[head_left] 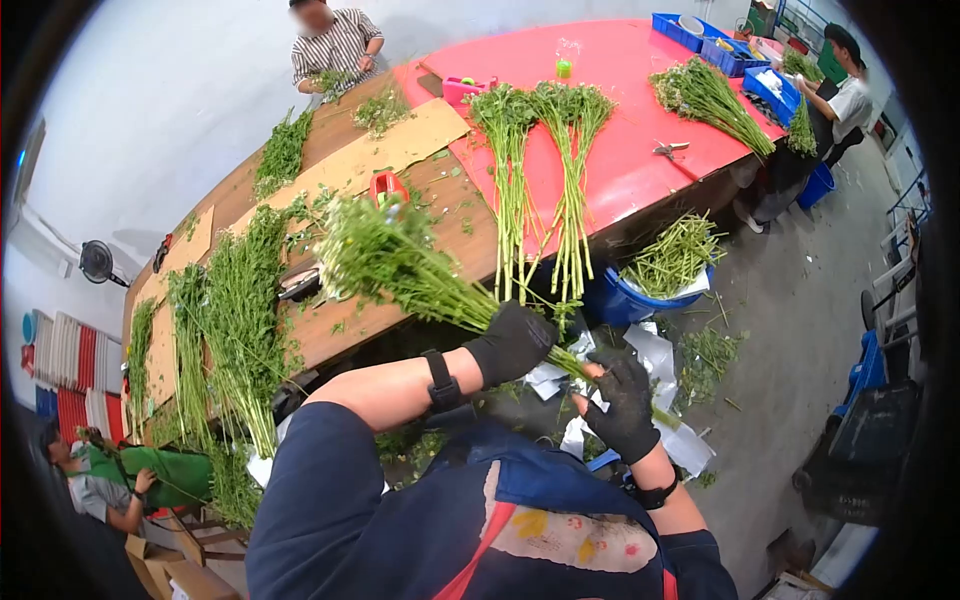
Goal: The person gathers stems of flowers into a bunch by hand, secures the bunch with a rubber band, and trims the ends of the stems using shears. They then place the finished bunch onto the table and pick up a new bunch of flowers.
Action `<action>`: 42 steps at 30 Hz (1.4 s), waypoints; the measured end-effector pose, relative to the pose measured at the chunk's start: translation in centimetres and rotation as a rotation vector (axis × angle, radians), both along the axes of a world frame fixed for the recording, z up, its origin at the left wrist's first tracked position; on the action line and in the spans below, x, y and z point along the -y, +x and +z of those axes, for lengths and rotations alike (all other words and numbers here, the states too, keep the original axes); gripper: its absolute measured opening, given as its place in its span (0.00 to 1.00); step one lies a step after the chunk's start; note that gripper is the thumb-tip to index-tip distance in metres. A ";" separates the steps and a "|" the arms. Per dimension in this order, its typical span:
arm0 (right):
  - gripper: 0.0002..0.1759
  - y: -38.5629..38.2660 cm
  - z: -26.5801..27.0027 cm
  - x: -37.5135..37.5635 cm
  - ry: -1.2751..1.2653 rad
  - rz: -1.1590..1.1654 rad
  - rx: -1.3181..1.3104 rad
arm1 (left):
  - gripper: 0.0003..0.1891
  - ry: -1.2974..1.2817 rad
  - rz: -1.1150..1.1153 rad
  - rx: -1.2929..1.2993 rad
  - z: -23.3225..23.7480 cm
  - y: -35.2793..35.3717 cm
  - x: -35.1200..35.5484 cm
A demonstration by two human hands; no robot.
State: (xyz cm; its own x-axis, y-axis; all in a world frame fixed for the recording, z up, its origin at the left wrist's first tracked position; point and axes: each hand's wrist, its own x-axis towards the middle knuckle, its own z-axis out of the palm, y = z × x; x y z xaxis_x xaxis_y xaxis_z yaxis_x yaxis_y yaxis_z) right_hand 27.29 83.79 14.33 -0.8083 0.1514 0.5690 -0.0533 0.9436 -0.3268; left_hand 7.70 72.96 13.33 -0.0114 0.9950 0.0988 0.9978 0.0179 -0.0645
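Observation:
A bunch of long green stems with small whitish flowers [385, 255] is held slantwise above the table's near edge, heads up and to the left. My left hand [510, 345], in a black glove, wraps round its stems. Lower down, my right hand [620, 410], in a black fingerless glove, closes on the stem ends; some fingertips show bare. Just beyond my left hand, two similar bunches [508, 170] lie with stems over the table edge. A red tape dispenser [388, 185] is partly hidden behind the held flowers.
A blue bucket [610, 295] full of cut stems stands right of the table, with paper and trimmings on the floor. Leafy bunches [240, 310] line the table's left. Pruning shears [670, 150] rest on the pink sheet [630, 90]. Three people work around the table.

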 end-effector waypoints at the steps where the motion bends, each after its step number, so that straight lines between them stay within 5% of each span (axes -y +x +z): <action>1: 0.24 0.6 -0.3 -0.7 -0.053 -0.040 0.080 | 0.03 0.024 -0.051 -0.016 0.1 0.8 -0.8; 4: 0.25 2.8 -5.8 -2.4 -0.498 -0.184 0.463 | 0.17 -0.018 -0.100 -0.059 1.5 3.3 -3.6; 7: 0.23 3.3 -8.7 -4.5 -0.520 -0.247 0.447 | 0.30 0.047 -0.100 0.021 3.1 4.3 -6.4; 11: 0.18 0.7 -8.5 -8.8 -0.732 -0.335 0.172 | 0.27 0.444 -0.258 0.150 7.2 3.1 -9.6; 12: 0.14 -0.5 -9.7 -11.2 -0.497 -0.366 0.210 | 0.26 0.537 -0.253 0.201 6.8 2.4 -10.3; 15: 0.12 -3.9 -8.3 -16.6 -0.805 -0.393 0.072 | 0.23 0.589 -0.064 0.469 4.5 -1.6 -12.8; 20: 0.12 -12.9 -8.7 -26.4 -1.201 -0.357 -0.014 | 0.21 0.550 0.421 0.888 -7.2 -12.9 -20.6; 21: 0.13 -15.6 -9.6 -28.0 -1.113 -0.367 -0.076 | 0.22 0.545 0.485 0.923 -8.8 -15.0 -22.5; 24: 0.09 -22.5 -11.0 -30.9 -1.485 -0.301 -0.145 | 0.29 0.544 0.650 0.869 -12.9 -20.8 -28.2; 25: 0.09 -24.9 -13.5 -31.9 -1.321 -0.324 -0.161 | 0.31 0.552 0.717 0.844 -14.5 -22.6 -29.9; 26: 0.09 -26.8 -13.2 -31.9 -1.575 -0.320 -0.106 | 0.33 0.556 0.781 0.819 -16.2 -24.4 -31.4; 28: 0.09 -30.5 -15.1 -32.4 -1.535 -0.366 0.005 | 0.38 0.450 0.895 0.926 -16.9 -26.8 -33.5; 30: 0.21 -33.4 -21.0 -33.1 -1.128 -0.386 0.258 | 0.43 0.236 1.000 1.194 -15.9 -28.5 -34.9; 31: 0.29 -34.1 -21.8 -33.1 -1.169 -0.274 0.410 | 0.40 0.318 1.052 0.985 -17.1 -28.6 -35.9; 34: 0.24 -35.0 -19.3 -32.5 -0.778 -0.232 0.487 | 0.38 0.223 0.896 1.256 -17.6 -29.1 -37.0; 38: 0.21 -35.7 -19.4 -33.2 -0.854 -0.160 0.535 | 0.40 0.246 1.015 0.972 -18.2 -28.9 -37.9; 42: 0.25 -35.6 -22.4 -33.0 -1.041 -0.230 0.476 | 0.38 0.278 1.047 1.150 -17.5 -28.3 -38.6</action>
State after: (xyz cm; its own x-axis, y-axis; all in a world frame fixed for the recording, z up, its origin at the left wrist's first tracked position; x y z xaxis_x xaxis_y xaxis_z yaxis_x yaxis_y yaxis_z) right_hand -8.32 116.83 -8.02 -0.7994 0.5369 -0.2698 0.4205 0.1792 -0.8894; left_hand -20.60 111.53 -4.13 -0.8488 0.4509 -0.2759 0.0472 0.5844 0.8101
